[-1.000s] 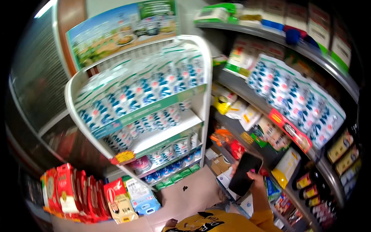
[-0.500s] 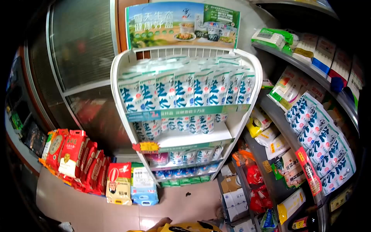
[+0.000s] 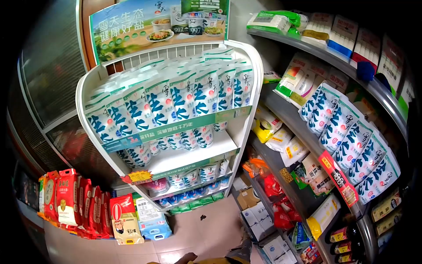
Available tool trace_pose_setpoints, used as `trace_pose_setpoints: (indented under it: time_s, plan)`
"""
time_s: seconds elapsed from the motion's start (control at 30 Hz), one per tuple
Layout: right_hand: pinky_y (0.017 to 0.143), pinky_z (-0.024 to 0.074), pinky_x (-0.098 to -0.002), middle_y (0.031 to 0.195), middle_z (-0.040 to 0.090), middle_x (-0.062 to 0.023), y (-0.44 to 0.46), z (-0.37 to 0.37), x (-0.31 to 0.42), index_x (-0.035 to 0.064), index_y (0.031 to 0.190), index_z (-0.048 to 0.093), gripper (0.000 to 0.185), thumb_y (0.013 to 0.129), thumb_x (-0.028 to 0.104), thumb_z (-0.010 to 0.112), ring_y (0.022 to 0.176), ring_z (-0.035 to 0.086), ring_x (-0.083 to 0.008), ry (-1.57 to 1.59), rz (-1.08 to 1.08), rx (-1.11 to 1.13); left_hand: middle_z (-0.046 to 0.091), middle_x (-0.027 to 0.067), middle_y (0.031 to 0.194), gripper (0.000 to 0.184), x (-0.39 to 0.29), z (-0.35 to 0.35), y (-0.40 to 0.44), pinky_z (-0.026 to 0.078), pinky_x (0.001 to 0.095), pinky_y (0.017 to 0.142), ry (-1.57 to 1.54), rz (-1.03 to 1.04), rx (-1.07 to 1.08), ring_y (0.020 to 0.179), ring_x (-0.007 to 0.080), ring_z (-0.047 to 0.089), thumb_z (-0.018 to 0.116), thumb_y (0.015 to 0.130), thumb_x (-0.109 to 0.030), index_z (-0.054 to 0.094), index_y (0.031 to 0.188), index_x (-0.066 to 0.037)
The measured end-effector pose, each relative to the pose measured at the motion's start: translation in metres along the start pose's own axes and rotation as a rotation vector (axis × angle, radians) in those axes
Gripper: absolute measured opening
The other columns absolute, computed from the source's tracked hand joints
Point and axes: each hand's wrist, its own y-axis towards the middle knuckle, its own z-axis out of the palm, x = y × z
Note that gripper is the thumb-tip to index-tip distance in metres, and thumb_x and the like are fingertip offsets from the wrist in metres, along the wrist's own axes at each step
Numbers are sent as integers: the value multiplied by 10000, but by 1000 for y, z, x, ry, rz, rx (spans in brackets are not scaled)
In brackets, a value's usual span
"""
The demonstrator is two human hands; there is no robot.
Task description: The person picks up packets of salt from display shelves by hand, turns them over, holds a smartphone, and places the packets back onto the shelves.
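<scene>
At the bottom edge, a small sliver of what looks like my left hand (image 3: 187, 257) shows beside my clothing. Its fingers are too cut off to tell whether it is open or closed. My right hand is out of the picture. Ahead stands a white display rack (image 3: 259, 75), its upper shelf packed with upright white-and-teal salt pouches (image 3: 171, 99). More of these pouches (image 3: 351, 141) lean in a row on the grey shelving to the right. Neither hand is seen touching any of them.
Red rice bags (image 3: 68, 198) and a red-and-cream bag (image 3: 126, 218) stand on the floor at left. Grey shelves (image 3: 307, 46) with packaged noodles run along the right. White cartons (image 3: 259, 220) sit low, near a dark scrap (image 3: 203, 217) on the tiles.
My view has turned right and tilted, so the rack sits further left and leans. The right-hand shelves show more fully. Less of the yellow clothing is seen below.
</scene>
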Motion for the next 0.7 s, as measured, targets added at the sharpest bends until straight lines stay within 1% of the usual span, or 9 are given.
trace_pose_setpoints:
  time_s: [0.23,0.33,0.37,0.43,0.5,0.57,0.6,0.63,0.7]
  plan:
    - [700,439,-275,808,588,-91,-6,-6,-3,10,943,545,243,766,173,510,756,567,-160,-29,35,2,595,118,934,400,-28,2,-22,427,354,778,113,59,-29,870,269,555,459,778,-432,570,990,-111]
    - [702,440,-277,812,590,-94,-8,-8,4,7,955,544,251,781,182,501,760,570,-163,-66,51,10,594,109,923,365,-9,-24,19,444,347,742,163,530,-83,866,257,561,484,785,-432,559,1008,-152]
    - [703,441,-278,814,591,-96,-8,-9,6,6,959,544,254,785,186,498,762,571,-163,-79,58,15,597,127,889,357,-15,-25,36,448,345,724,55,410,-271,827,263,572,496,788,-403,543,1026,-140]
    - [705,442,-279,817,593,-98,-13,-14,16,3,967,544,260,795,192,492,764,572,-165,-139,88,35,601,138,851,347,-105,-105,-63,454,331,708,31,493,-284,810,260,576,513,795,-335,513,1057,-108]
    - [707,444,-280,820,594,-101,-26,-18,35,1,975,543,267,805,198,486,767,574,-167,-250,153,74,601,131,875,282,-145,-170,-76,441,297,729,119,895,-341,819,233,577,497,815,-191,499,1054,-42]
    - [708,445,-281,823,596,-103,-40,-23,75,-1,982,543,273,815,205,480,770,576,-168,-480,230,145,601,137,883,274,-211,-221,-135,426,295,756,-49,811,-550,845,204,563,464,841,-211,526,1004,1]
    - [709,446,-282,824,597,-104,-42,-24,108,-2,986,543,276,820,208,477,771,577,-169,-599,156,176,600,133,881,297,-232,-247,-142,419,298,755,-121,705,-594,848,193,555,456,852,-239,543,972,18]
    - [710,446,-282,826,597,-105,-42,-21,144,-4,990,543,280,824,211,474,773,578,-170,-696,29,193,599,130,855,307,-252,-262,-153,419,286,731,-245,833,-717,823,186,555,457,855,-253,546,962,22]
    - [688,448,-251,851,601,-85,-14,-5,227,22,1065,510,308,824,214,493,780,576,-163,-776,-560,253,592,105,826,267,-286,-290,-168,425,255,704,-355,926,-818,780,152,550,483,845,-219,539,963,15]
